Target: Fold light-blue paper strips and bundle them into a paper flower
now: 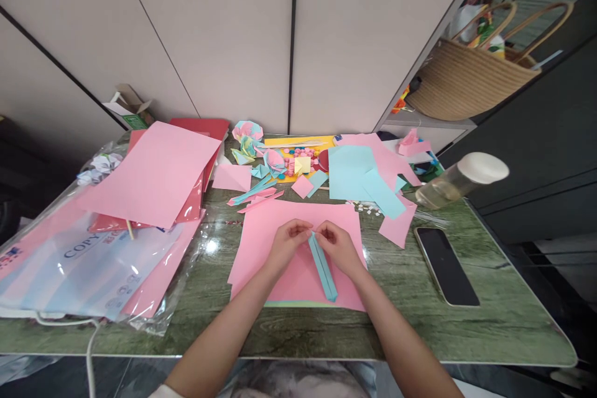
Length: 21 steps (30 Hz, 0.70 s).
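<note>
Folding under way: we see left hand (288,237) and right hand (336,242), grip of each pinched on blue paper strip (323,266) at its 12 o'clock end over pink sheet (261,230) on counter (494,317); we judge the next crease needs aligned edges.

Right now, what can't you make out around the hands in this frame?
- Head view: top end of the blue folded strip, covered by the fingertips of the left hand and right hand; exact grip unclear.
- Lettering on the plastic paper pack: washed out by glare, cut by the left edge.
- Small paper bits: too small to identify.
</note>
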Each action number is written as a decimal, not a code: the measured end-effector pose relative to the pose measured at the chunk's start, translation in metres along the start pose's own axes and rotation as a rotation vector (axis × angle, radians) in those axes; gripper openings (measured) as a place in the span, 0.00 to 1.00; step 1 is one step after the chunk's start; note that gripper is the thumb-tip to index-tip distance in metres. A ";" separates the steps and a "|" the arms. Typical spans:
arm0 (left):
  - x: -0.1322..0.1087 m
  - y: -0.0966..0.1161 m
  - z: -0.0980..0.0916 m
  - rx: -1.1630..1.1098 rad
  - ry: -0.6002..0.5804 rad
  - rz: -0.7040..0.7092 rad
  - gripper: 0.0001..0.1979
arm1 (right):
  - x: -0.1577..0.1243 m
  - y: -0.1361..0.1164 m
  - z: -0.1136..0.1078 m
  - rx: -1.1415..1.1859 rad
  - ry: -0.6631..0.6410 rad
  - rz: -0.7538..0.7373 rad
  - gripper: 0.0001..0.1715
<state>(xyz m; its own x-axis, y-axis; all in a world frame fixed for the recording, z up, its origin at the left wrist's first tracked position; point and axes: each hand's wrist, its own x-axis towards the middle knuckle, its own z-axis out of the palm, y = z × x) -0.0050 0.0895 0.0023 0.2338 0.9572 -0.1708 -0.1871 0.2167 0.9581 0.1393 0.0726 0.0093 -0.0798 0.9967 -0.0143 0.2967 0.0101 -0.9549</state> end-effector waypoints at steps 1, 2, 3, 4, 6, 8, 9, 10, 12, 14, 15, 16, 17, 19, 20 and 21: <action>-0.001 0.000 0.001 0.025 0.002 0.015 0.07 | 0.000 0.000 0.000 0.002 0.001 0.002 0.05; -0.001 0.001 0.001 0.055 0.005 0.031 0.07 | 0.000 0.000 0.000 0.002 0.001 0.004 0.05; -0.002 0.001 0.002 0.084 0.012 0.048 0.06 | 0.000 0.000 0.001 0.000 0.003 0.005 0.05; -0.003 0.001 0.003 0.108 0.020 0.064 0.06 | 0.000 0.000 0.001 -0.004 0.005 0.005 0.05; -0.004 0.001 0.005 0.133 0.041 0.082 0.05 | 0.000 0.000 0.002 -0.013 0.008 0.006 0.05; -0.004 0.000 0.007 0.127 0.063 0.081 0.05 | 0.000 0.001 0.003 -0.018 0.008 0.011 0.06; -0.004 -0.001 0.007 0.114 0.074 0.074 0.05 | 0.000 0.001 0.004 -0.018 0.009 0.014 0.07; -0.004 -0.003 0.007 0.097 0.079 0.069 0.05 | 0.000 0.001 0.004 -0.017 0.013 0.018 0.07; -0.003 -0.004 0.006 0.061 0.087 0.051 0.06 | 0.000 0.002 0.004 -0.016 0.025 0.021 0.08; -0.002 -0.005 0.005 0.017 0.070 0.022 0.08 | 0.000 0.004 0.003 -0.019 0.032 0.012 0.09; -0.001 -0.005 0.005 -0.002 0.047 -0.006 0.10 | 0.000 0.006 0.002 -0.018 0.036 0.007 0.10; -0.001 -0.004 0.005 -0.033 0.024 -0.039 0.11 | 0.001 0.007 0.002 -0.020 0.028 0.008 0.11; -0.001 -0.004 0.005 -0.064 0.013 -0.079 0.11 | 0.001 0.010 0.001 -0.028 0.012 0.011 0.11; -0.002 -0.002 0.005 -0.102 0.007 -0.122 0.11 | 0.002 0.013 0.000 -0.034 -0.009 0.019 0.11; -0.002 -0.001 0.006 -0.118 0.022 -0.133 0.11 | 0.002 0.015 0.000 -0.032 -0.025 0.022 0.11; -0.003 0.000 0.006 -0.119 0.029 -0.135 0.11 | 0.002 0.015 0.000 -0.029 -0.038 0.026 0.11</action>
<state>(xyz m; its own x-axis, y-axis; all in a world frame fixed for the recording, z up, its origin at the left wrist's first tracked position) 0.0002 0.0859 0.0040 0.2371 0.9225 -0.3047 -0.2677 0.3635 0.8923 0.1441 0.0745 -0.0052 -0.1081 0.9928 -0.0508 0.3262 -0.0129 -0.9452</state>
